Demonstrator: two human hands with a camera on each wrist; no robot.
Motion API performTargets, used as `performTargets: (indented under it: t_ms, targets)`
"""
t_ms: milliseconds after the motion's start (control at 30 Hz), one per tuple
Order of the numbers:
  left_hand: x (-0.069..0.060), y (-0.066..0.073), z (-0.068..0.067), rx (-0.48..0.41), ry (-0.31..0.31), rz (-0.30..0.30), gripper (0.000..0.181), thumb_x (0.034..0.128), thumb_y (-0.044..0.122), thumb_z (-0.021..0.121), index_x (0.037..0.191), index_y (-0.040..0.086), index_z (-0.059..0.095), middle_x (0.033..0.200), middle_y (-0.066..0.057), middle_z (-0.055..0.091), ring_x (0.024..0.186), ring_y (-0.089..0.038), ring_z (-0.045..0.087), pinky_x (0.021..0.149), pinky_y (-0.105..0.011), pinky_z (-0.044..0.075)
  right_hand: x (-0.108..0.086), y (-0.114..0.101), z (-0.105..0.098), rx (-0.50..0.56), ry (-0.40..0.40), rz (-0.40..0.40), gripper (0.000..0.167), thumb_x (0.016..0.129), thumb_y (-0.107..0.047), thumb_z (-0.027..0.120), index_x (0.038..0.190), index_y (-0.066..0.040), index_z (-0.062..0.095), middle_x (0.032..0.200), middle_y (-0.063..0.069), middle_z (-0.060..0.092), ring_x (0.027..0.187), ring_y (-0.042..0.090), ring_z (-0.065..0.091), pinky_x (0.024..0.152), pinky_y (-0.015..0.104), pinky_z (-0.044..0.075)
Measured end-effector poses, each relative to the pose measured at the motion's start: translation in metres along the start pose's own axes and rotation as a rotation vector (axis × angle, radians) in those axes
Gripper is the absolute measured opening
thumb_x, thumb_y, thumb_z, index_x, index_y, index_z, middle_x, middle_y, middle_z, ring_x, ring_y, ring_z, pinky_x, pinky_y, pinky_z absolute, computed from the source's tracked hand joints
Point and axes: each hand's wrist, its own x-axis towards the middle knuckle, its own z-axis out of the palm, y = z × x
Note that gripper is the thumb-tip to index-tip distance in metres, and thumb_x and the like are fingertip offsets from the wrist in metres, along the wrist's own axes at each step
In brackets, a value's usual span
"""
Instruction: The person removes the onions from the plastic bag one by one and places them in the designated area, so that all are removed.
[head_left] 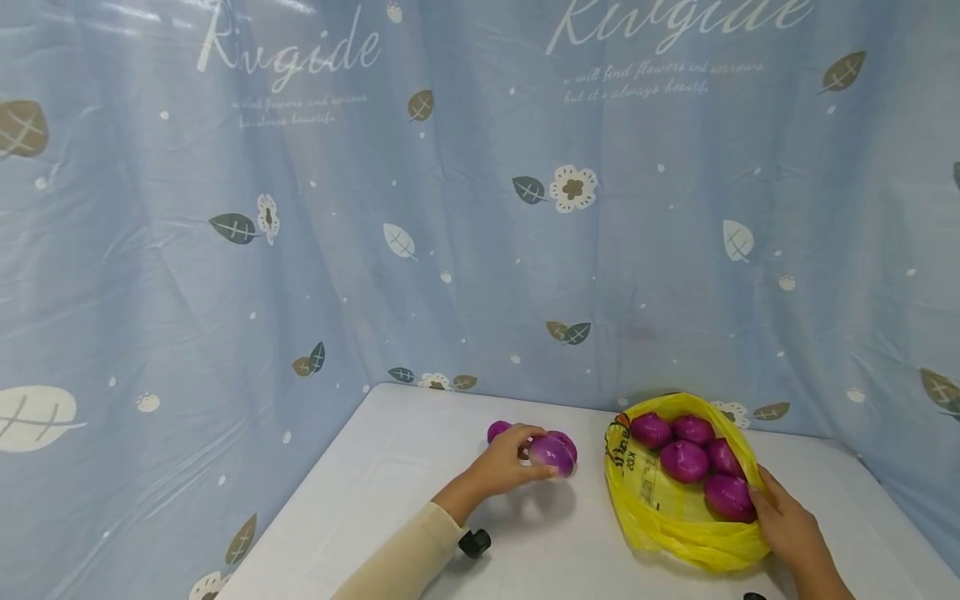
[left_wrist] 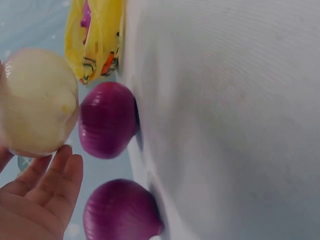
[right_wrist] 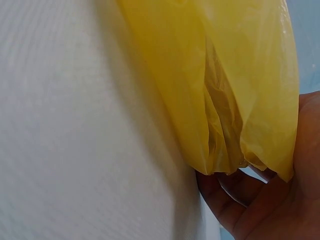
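Note:
My left hand holds a purple onion above the white table, thumb on the near side and fingers on the far side. The left wrist view shows this onion's pale underside. Two more purple onions rest on the table beyond it: one onion near the bag and another onion farther left. At the right stands a yellow plastic bag, its mouth spread wide, with several purple onions inside. My right hand grips the bag's right rim; its fingertips are partly hidden by the plastic.
A white table carries everything. Behind it and along the sides hangs a blue curtain printed with leaves and flowers. A small black device sits at my left wrist.

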Motion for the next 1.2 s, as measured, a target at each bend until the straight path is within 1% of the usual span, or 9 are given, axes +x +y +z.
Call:
performTargets:
  t_ms: [100,233,400,533,633,733,867,1033,1200]
  targets:
    - [-0.006,-0.001,-0.004,0.009,0.013,-0.007,0.064,0.0781,0.054,0.076,0.129,0.02,0.058,0.122,0.009,0.056,0.102,-0.006,0.053,0.085,-0.028,0.051,0.0,0.0,0.0,-0.002,0.001,-0.003,0.074,0.102,-0.054,0.014,0.152,-0.002,-0.003,0.145,0.041,0.011,0.127,0.065,0.012,0.098,0.075,0.017]
    - [-0.013,-0.001,-0.009,0.025,0.023,-0.022,0.062,0.0783,0.055,0.076,0.127,0.02,0.058,0.12,0.008,0.057,0.103,-0.006,0.054,0.087,-0.026,0.049,0.0,0.0,0.0,0.0,0.007,0.003,0.073,0.102,-0.054,0.015,0.151,-0.003,-0.003,0.145,0.04,0.011,0.128,0.065,0.012,0.098,0.075,0.017]
    - [-0.022,-0.005,-0.015,0.051,0.021,-0.054,0.065,0.0789,0.057,0.074,0.129,0.019,0.058,0.123,0.007,0.056,0.105,-0.007,0.053,0.088,-0.027,0.048,0.0,0.001,0.001,-0.004,0.0,0.009,0.074,0.102,-0.054,0.015,0.151,-0.002,-0.003,0.145,0.04,0.012,0.127,0.065,0.014,0.097,0.075,0.018]
    - [-0.027,-0.012,-0.02,0.014,0.034,-0.058,0.068,0.0798,0.055,0.074,0.132,0.015,0.057,0.125,0.005,0.056,0.104,-0.01,0.055,0.086,-0.027,0.05,0.001,0.003,0.001,-0.006,-0.003,0.008,0.074,0.102,-0.055,0.014,0.151,-0.002,-0.003,0.145,0.041,0.012,0.127,0.065,0.014,0.097,0.075,0.018]
    - [-0.032,-0.019,-0.024,-0.046,0.053,-0.049,0.064,0.0809,0.049,0.076,0.131,0.013,0.057,0.123,0.002,0.057,0.101,-0.012,0.058,0.084,-0.027,0.051,0.002,0.002,0.002,-0.001,0.004,0.014,0.073,0.102,-0.054,0.014,0.152,-0.002,-0.003,0.145,0.04,0.012,0.127,0.065,0.014,0.097,0.075,0.018]
    - [-0.038,-0.025,-0.03,-0.075,0.074,-0.055,0.061,0.0813,0.044,0.077,0.13,0.013,0.058,0.123,-0.001,0.057,0.098,-0.014,0.059,0.082,-0.028,0.053,0.003,0.001,0.003,0.006,0.011,0.02,0.073,0.102,-0.054,0.014,0.152,-0.003,-0.002,0.146,0.04,0.012,0.128,0.064,0.014,0.098,0.074,0.018]
    - [-0.045,-0.029,-0.039,-0.077,0.1,-0.058,0.061,0.0818,0.041,0.078,0.13,0.01,0.057,0.124,-0.005,0.057,0.097,-0.016,0.061,0.082,-0.03,0.054,0.002,0.001,0.002,0.009,0.004,0.023,0.074,0.102,-0.055,0.014,0.152,-0.002,-0.003,0.146,0.04,0.011,0.128,0.064,0.013,0.098,0.074,0.018]
    - [-0.052,-0.033,-0.051,-0.071,0.12,-0.075,0.064,0.0822,0.043,0.077,0.131,0.008,0.056,0.124,-0.005,0.057,0.098,-0.017,0.061,0.082,-0.03,0.054,0.001,0.0,0.001,0.008,0.002,0.022,0.075,0.102,-0.055,0.015,0.151,-0.001,-0.003,0.145,0.041,0.012,0.127,0.064,0.014,0.099,0.074,0.018]
    - [-0.059,-0.039,-0.062,-0.057,0.146,-0.082,0.062,0.0823,0.038,0.078,0.131,0.007,0.056,0.125,-0.007,0.057,0.098,-0.02,0.061,0.082,-0.033,0.054,0.002,0.0,0.001,-0.006,0.01,0.013,0.073,0.102,-0.053,0.015,0.151,-0.001,-0.002,0.145,0.041,0.012,0.127,0.064,0.014,0.099,0.073,0.018]
